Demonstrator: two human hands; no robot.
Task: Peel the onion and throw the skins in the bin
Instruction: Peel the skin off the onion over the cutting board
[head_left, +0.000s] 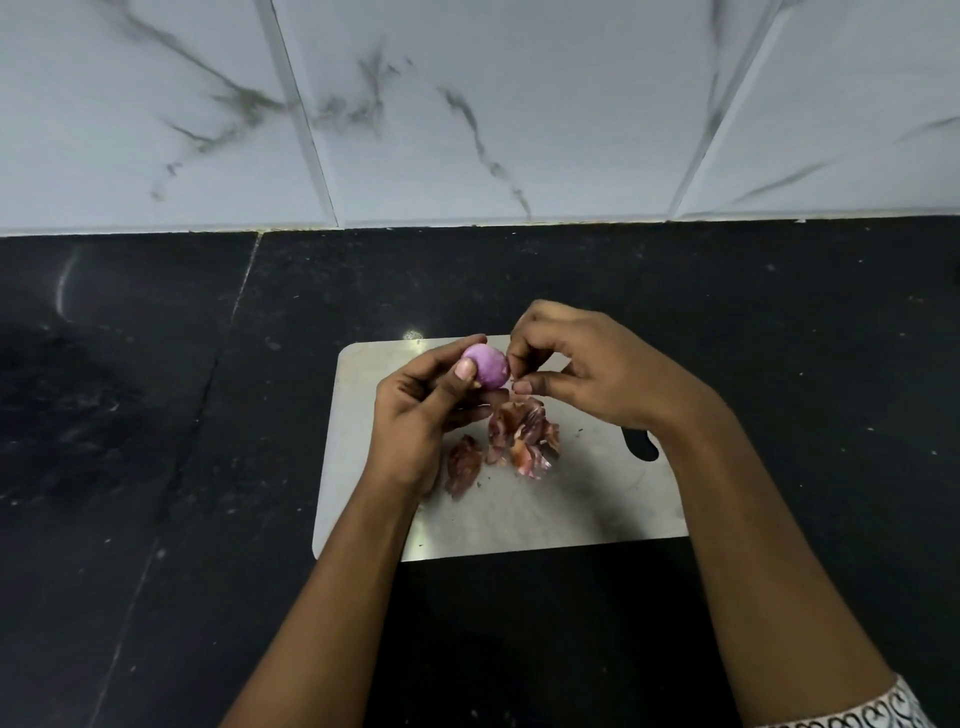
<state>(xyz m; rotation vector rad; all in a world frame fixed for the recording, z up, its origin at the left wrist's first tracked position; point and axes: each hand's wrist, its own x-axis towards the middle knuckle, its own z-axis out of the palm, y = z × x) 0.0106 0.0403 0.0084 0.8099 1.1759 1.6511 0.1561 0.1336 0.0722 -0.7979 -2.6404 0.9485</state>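
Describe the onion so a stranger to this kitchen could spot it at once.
On the black counter lies a pale cutting board. Over its far end, the left hand holds the onion: small, round, smooth and purple-pink. The skins lying on the board below are brown, papery and crumpled, not round.

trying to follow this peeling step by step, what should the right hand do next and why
Probably the right hand should tug away from the onion, tearing off the bit of skin it seems to pinch at the onion's side. The left hand grips the onion, which looks nearly bare and purple, and loose skins already lie on the cutting board below.
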